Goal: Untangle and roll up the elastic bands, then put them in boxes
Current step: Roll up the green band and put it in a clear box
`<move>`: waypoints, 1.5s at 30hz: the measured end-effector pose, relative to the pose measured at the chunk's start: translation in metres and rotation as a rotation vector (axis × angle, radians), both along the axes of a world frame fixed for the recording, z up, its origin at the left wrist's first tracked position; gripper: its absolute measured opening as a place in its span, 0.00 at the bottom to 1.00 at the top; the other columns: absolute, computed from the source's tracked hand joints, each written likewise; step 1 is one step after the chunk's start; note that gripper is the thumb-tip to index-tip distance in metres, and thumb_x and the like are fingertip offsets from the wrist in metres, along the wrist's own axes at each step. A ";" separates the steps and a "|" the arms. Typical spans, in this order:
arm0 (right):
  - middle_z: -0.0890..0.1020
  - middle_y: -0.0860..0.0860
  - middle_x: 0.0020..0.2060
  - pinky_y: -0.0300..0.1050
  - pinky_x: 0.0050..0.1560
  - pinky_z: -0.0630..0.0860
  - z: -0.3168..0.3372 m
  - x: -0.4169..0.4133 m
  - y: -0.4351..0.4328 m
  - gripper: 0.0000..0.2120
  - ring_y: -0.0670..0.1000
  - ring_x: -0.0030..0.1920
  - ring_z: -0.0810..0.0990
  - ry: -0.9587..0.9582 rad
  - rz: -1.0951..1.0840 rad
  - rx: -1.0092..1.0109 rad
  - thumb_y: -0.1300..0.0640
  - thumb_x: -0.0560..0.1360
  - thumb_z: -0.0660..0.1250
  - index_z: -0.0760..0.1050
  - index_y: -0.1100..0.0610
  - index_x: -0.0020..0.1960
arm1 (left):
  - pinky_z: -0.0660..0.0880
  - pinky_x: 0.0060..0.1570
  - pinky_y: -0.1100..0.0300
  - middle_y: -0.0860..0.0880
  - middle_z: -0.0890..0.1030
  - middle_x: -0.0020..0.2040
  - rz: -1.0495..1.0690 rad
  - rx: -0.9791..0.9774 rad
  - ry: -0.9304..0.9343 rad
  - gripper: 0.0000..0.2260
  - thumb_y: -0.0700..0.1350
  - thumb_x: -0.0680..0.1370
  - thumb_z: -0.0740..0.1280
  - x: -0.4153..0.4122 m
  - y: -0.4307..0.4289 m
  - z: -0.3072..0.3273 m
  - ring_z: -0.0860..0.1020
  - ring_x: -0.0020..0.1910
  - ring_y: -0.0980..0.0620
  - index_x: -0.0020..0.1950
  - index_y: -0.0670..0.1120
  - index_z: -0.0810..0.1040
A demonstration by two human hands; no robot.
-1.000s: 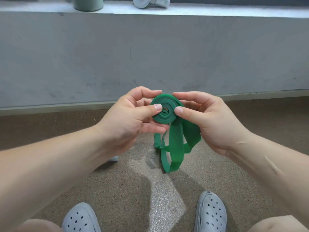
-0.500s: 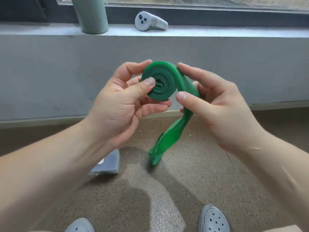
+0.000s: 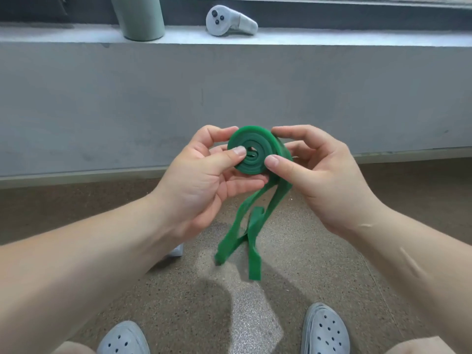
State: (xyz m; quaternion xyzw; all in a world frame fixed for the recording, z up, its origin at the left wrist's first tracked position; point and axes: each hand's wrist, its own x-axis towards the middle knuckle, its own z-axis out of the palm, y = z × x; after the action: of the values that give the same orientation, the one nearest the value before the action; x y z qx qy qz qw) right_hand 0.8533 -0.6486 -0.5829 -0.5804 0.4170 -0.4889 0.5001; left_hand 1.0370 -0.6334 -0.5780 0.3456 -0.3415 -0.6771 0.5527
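A green elastic band (image 3: 251, 144) is wound into a flat coil held upright in front of me, with its loose tail hanging down in twisted loops toward the floor. My left hand (image 3: 204, 180) grips the coil from the left, thumb pressed on its centre. My right hand (image 3: 324, 180) pinches the coil's right edge, thumb on the face and fingers behind. A small clear box (image 3: 177, 250) lies on the floor, mostly hidden under my left forearm.
A grey concrete ledge (image 3: 332, 38) runs across the top, bearing a green cylinder (image 3: 139, 17) and a white handheld controller (image 3: 229, 20). Below is a speckled brown floor (image 3: 293, 290). My two grey perforated shoes (image 3: 325, 330) show at the bottom edge.
The coil has grown by more wraps and both hands have dropped lower in view. The hanging tail swung and now shows two twisted strands. The box is more hidden by my left arm.
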 end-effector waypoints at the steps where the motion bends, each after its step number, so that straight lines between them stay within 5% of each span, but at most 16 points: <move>1: 0.86 0.60 0.46 0.49 0.46 0.83 0.000 0.001 0.001 0.20 0.57 0.45 0.86 0.007 -0.005 -0.004 0.57 0.69 0.76 0.79 0.58 0.60 | 0.84 0.38 0.52 0.38 0.83 0.51 0.001 -0.005 -0.008 0.09 0.33 0.81 0.62 0.000 -0.001 0.000 0.84 0.39 0.41 0.58 0.45 0.71; 8: 0.86 0.63 0.48 0.62 0.56 0.81 0.003 -0.006 -0.003 0.18 0.69 0.52 0.83 0.106 0.054 0.063 0.60 0.71 0.75 0.81 0.61 0.60 | 0.83 0.32 0.56 0.41 0.83 0.49 0.014 -0.016 -0.126 0.07 0.34 0.81 0.62 0.005 -0.002 -0.004 0.83 0.34 0.42 0.55 0.45 0.73; 15: 0.86 0.63 0.47 0.68 0.58 0.78 0.000 -0.005 -0.002 0.12 0.69 0.51 0.83 0.117 0.052 0.085 0.66 0.76 0.71 0.81 0.59 0.59 | 0.83 0.33 0.56 0.41 0.84 0.51 0.061 0.001 -0.120 0.07 0.34 0.81 0.63 0.002 -0.001 -0.007 0.84 0.37 0.42 0.55 0.45 0.73; 22: 0.87 0.61 0.47 0.62 0.54 0.82 -0.016 0.013 0.009 0.14 0.62 0.49 0.86 -0.056 0.004 0.121 0.65 0.77 0.70 0.75 0.62 0.62 | 0.83 0.36 0.55 0.42 0.84 0.48 0.090 0.009 -0.070 0.09 0.33 0.81 0.63 -0.005 0.001 -0.012 0.85 0.40 0.47 0.53 0.47 0.72; 26: 0.87 0.59 0.49 0.58 0.55 0.83 -0.018 0.009 0.009 0.15 0.59 0.50 0.86 -0.052 -0.052 0.075 0.66 0.76 0.71 0.78 0.61 0.62 | 0.82 0.30 0.55 0.40 0.84 0.49 -0.043 0.047 -0.074 0.09 0.34 0.81 0.63 0.000 0.002 -0.012 0.85 0.38 0.42 0.54 0.47 0.70; 34: 0.88 0.53 0.51 0.46 0.58 0.80 -0.004 -0.008 -0.003 0.17 0.52 0.54 0.86 0.220 0.160 0.126 0.68 0.74 0.72 0.80 0.60 0.62 | 0.74 0.22 0.58 0.39 0.83 0.49 -0.174 -0.090 -0.576 0.14 0.35 0.69 0.75 0.026 -0.013 -0.012 0.81 0.31 0.39 0.43 0.44 0.70; 38: 0.87 0.56 0.51 0.58 0.62 0.79 0.000 -0.008 -0.002 0.16 0.57 0.55 0.86 0.295 0.289 0.169 0.67 0.74 0.73 0.81 0.59 0.61 | 0.77 0.25 0.56 0.41 0.84 0.47 -0.357 -0.143 -0.685 0.15 0.36 0.76 0.73 0.027 -0.012 -0.006 0.81 0.30 0.39 0.60 0.49 0.76; 42: 0.85 0.66 0.46 0.75 0.52 0.77 -0.002 -0.011 -0.002 0.15 0.74 0.48 0.81 0.285 0.297 0.179 0.59 0.70 0.76 0.74 0.54 0.53 | 0.82 0.32 0.53 0.40 0.84 0.50 -0.405 -0.138 -0.670 0.16 0.36 0.78 0.70 0.028 -0.009 -0.006 0.82 0.34 0.37 0.62 0.52 0.81; 45: 0.83 0.68 0.44 0.68 0.51 0.79 0.000 -0.012 -0.005 0.17 0.68 0.43 0.83 0.243 0.203 0.138 0.59 0.66 0.78 0.73 0.56 0.48 | 0.82 0.32 0.54 0.41 0.85 0.53 -0.348 -0.087 -0.558 0.15 0.37 0.74 0.71 0.024 -0.008 -0.009 0.82 0.40 0.35 0.59 0.49 0.83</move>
State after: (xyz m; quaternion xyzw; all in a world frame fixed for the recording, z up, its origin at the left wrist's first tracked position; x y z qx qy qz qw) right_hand 0.8412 -0.6533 -0.5828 -0.6385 0.4465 -0.3324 0.5315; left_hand 1.0615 -0.6418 -0.5869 0.4300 -0.5623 -0.6255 0.3281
